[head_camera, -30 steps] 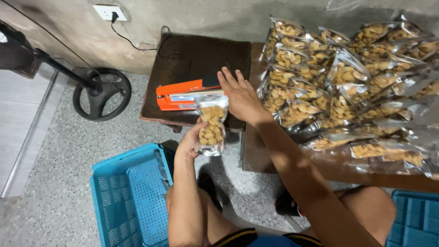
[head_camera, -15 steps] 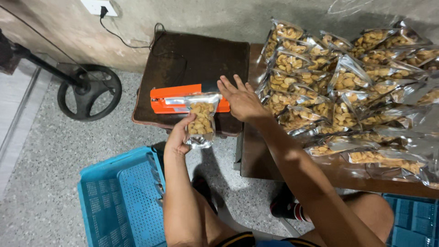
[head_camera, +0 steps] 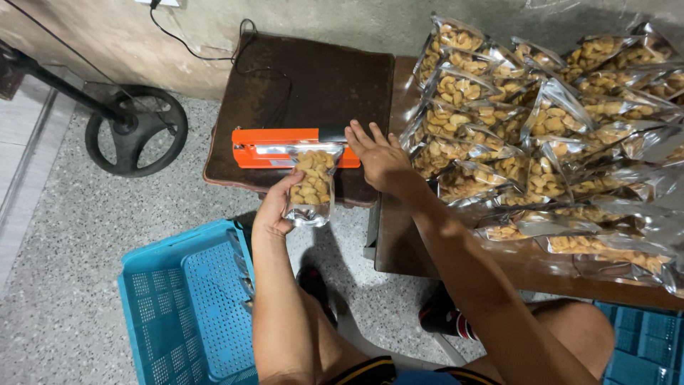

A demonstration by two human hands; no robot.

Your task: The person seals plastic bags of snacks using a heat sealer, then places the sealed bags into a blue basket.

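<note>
The left hand [head_camera: 274, 210] gripped a clear plastic pouch of pale nuts [head_camera: 312, 187] by its left edge, thumb over the front, with the pouch's open top laid in the jaw of an orange bar-shaped heat sealer [head_camera: 285, 147]. The right hand [head_camera: 381, 158] lay flat and unclenched, palm down, on the right end of the sealer's arm, holding nothing. The sealer sat on a dark brown square worktop [head_camera: 313, 78] just ahead of both hands; the pouch hung off its near edge.

To seal well, the pouch mouth probably needed to lie flat and unwrinkled across the bar, with no nuts riding up into the seam; the left hand's pull downward would have kept the film taut. The press of the right hand looked best kept even along the arm. A heap of filled pouches [head_camera: 541, 121] lay to the right of the right hand, and a blue perforated plastic crate [head_camera: 178, 306] stood below the left forearm.
</note>
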